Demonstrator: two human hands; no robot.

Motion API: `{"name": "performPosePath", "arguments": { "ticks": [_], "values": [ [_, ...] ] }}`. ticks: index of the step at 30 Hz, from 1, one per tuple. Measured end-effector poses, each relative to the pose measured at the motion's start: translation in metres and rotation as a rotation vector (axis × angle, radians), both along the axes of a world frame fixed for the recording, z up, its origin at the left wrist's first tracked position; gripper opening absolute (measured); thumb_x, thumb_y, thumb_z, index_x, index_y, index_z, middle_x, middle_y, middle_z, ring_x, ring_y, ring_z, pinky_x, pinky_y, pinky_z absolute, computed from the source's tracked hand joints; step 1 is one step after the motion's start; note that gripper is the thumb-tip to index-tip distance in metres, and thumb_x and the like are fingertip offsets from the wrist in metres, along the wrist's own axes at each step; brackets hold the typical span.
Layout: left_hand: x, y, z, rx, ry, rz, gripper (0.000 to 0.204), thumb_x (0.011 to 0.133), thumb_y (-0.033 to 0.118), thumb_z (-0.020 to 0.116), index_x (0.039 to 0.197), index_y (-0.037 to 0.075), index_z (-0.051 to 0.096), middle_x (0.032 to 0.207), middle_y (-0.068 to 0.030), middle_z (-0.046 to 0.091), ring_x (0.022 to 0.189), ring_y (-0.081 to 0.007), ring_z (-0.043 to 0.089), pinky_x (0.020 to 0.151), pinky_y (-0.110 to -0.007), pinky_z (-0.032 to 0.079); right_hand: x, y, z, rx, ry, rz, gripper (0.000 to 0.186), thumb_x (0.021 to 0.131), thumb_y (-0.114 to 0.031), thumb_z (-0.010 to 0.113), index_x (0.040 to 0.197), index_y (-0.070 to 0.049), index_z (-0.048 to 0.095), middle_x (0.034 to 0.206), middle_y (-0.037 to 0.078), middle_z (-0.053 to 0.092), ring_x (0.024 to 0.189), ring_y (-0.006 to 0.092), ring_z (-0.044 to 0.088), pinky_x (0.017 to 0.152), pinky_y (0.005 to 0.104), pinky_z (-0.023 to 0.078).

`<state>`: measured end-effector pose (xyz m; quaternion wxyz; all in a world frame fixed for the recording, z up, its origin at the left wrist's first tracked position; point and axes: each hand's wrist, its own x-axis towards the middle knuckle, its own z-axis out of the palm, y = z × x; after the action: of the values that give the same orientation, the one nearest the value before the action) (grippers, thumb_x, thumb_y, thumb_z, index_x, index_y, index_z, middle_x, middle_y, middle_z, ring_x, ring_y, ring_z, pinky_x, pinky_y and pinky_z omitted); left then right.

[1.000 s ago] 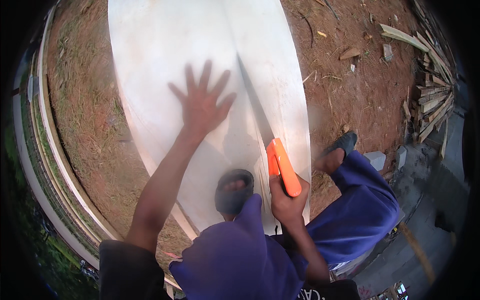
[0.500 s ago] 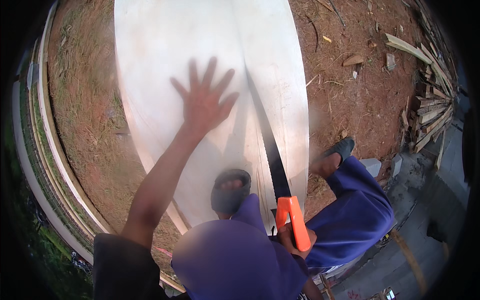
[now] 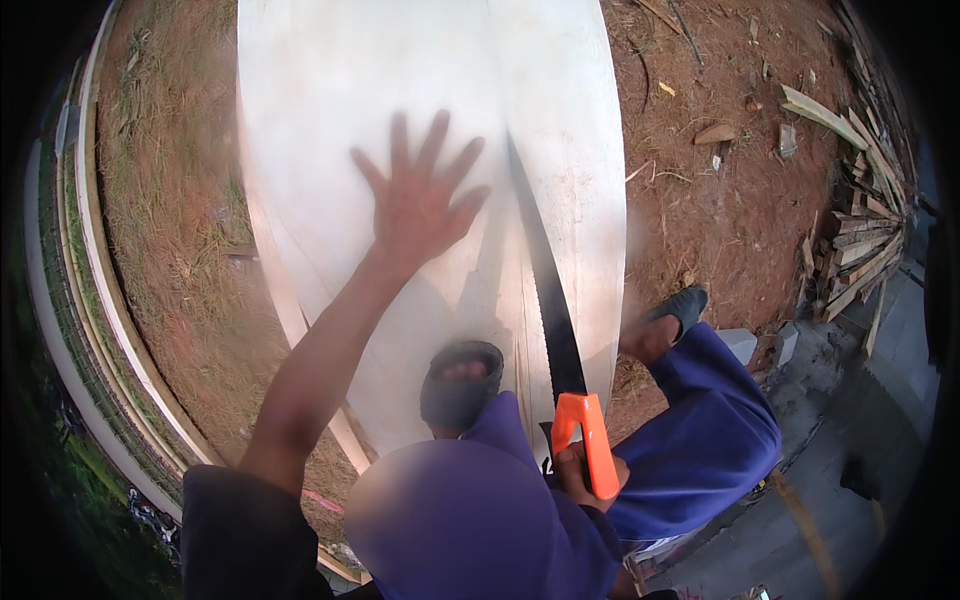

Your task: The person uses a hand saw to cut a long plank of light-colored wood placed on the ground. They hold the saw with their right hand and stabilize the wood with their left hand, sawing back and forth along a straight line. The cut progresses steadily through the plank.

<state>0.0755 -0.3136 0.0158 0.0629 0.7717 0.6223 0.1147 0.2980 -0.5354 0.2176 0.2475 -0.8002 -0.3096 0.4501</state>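
Observation:
A long pale board (image 3: 300, 140) runs up the middle of the view. My left hand (image 3: 415, 200) lies palm down on it with fingers spread, holding nothing. My right hand (image 3: 592, 475) is closed round the orange handle (image 3: 603, 455) of a hand saw, whose dark toothed blade (image 3: 555, 320) stretches forward along a narrow cut in the board, right of my left hand. A sandalled foot (image 3: 460, 385) of mine rests on the board below that hand, while my other foot (image 3: 680, 310) is beyond the board's right edge.
Reddish dirt (image 3: 720, 210) with dry grass and scraps flanks the board. A heap of wooden offcuts (image 3: 855, 260) lies at the right, near grey concrete (image 3: 880, 400) and pale blocks (image 3: 735, 345). Long timbers (image 3: 140, 355) run along the left.
The saw has been drawn back toward me since a second ago, showing more dark blade, mostly in the first half-second. My left hand stays spread on the board; the view has shifted slightly.

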Motion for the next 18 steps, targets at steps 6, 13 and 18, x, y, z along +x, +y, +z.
{"name": "performPosePath", "arguments": {
  "ticks": [6, 13, 18],
  "values": [
    [0.002, 0.004, 0.000, 0.001, -0.031, -0.017, 0.057, 0.094, 0.058, 0.063, 0.146, 0.035, 0.058, 0.167, -0.0102, 0.032, 0.154, -0.0512, 0.013, 0.101, -0.091, 0.003, -0.037, 0.133, -0.092, 0.188, 0.214, -0.032, 0.026, 0.092, -0.008, 0.065, 0.068, 0.000, 0.056, 0.058, 0.000, 0.054, 0.051, 0.0083, 0.052, 0.050, 0.0273, 0.040],
    [-0.007, 0.007, -0.003, 0.072, 0.000, 0.013, 0.057, 0.095, 0.058, 0.062, 0.147, 0.036, 0.057, 0.166, -0.0095, 0.033, 0.154, -0.0504, 0.014, 0.102, -0.090, 0.004, -0.042, 0.128, -0.065, 0.114, 0.265, -0.107, 0.021, 0.091, -0.003, 0.065, 0.072, 0.000, 0.056, 0.061, -0.003, 0.052, 0.057, 0.0045, 0.044, 0.052, 0.0274, 0.035],
    [0.001, 0.000, 0.000, 0.009, -0.021, 0.009, 0.057, 0.095, 0.058, 0.062, 0.147, 0.035, 0.057, 0.167, -0.0093, 0.032, 0.155, -0.0499, 0.013, 0.103, -0.090, 0.002, 0.007, -0.009, 0.009, 0.096, -0.134, 0.173, 0.015, 0.085, -0.003, 0.068, 0.072, 0.004, 0.063, 0.058, 0.007, 0.061, 0.048, 0.0128, 0.057, 0.049, 0.0271, 0.045]
  ]
}}
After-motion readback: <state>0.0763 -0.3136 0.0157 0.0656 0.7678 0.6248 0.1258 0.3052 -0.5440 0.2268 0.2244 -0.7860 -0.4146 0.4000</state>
